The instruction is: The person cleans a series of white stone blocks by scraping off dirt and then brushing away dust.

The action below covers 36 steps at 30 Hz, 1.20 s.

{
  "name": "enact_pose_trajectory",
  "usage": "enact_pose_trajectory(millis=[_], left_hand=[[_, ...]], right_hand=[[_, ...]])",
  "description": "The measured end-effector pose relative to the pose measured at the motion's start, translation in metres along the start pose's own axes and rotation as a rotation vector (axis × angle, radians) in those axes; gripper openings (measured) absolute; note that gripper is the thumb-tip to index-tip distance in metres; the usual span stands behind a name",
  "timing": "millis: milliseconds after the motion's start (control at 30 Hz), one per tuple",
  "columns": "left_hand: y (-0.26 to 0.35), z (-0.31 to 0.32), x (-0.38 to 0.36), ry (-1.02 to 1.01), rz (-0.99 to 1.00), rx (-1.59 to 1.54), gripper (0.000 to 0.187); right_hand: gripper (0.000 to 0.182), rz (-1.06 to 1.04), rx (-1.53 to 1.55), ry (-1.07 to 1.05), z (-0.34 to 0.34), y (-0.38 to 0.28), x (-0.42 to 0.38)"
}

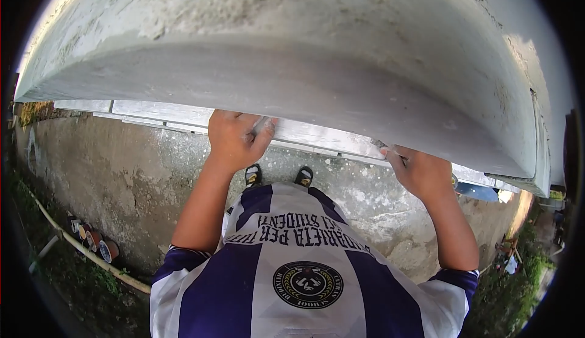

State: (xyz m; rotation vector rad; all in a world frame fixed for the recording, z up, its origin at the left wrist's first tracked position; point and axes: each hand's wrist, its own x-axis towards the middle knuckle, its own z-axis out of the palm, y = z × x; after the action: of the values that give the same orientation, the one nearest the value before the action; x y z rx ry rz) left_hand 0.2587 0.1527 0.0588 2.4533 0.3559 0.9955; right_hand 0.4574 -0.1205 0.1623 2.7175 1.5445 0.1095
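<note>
A wide ledge (274,70) of grey plaster or concrete spans the view above my hands, smooth along its lower band and rough higher up. My left hand (234,140) is closed at its lower edge, with grey smears on thumb and finger. Further right, my right hand (420,170) is bent at the same edge, thumb and forefinger close together with a small grey bit at their tips. The ledge hides most other fingertips, so what either hand grips cannot be made out. Whitish boards (317,136) run lengthwise just below the ledge, behind both hands.
Below lies stained concrete ground (134,179), where my sandalled feet (253,175) show. Several pots (108,251) and a long pole (91,253) lie at the left. A blue object (477,192) is partly hidden under the ledge's right end. Plants (518,277) grow at the right.
</note>
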Motion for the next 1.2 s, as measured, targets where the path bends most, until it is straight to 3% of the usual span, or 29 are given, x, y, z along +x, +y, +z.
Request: enact_pose_trajectory(millis=[100, 200, 400, 600, 800, 1000, 1200], left_hand=[[-0.001, 0.001, -0.002, 0.001, -0.025, -0.009, 0.022], [0.000, 0.001, 0.001, 0.008, 0.020, 0.012, 0.022], [-0.004, 0.002, -0.004, -0.007, -0.013, 0.026, 0.021], [-0.004, 0.004, 0.000, 0.035, 0.038, 0.008, 0.021], [-0.002, 0.003, -0.003, 0.006, -0.015, 0.020, 0.023], [-0.004, 0.004, -0.001, 0.042, 0.034, 0.006, 0.023], [0.001, 0.000, 0.002, 0.035, 0.017, 0.018, 0.022]], right_hand=[[0.030, -0.061, -0.057, 0.060, 0.006, -0.007, 0.007], [0.032, 0.049, 0.016, -0.098, 0.004, -0.015, 0.012], [0.031, -0.104, -0.024, 0.065, 0.003, 0.012, -0.001], [0.030, -0.043, 0.019, 0.036, 0.010, -0.012, 0.010], [0.029, -0.103, 0.038, 0.038, 0.003, 0.013, -0.010], [0.027, 0.022, 0.027, -0.080, -0.007, -0.007, -0.005], [0.026, -0.004, 0.101, 0.042, 0.004, 0.006, -0.019]])
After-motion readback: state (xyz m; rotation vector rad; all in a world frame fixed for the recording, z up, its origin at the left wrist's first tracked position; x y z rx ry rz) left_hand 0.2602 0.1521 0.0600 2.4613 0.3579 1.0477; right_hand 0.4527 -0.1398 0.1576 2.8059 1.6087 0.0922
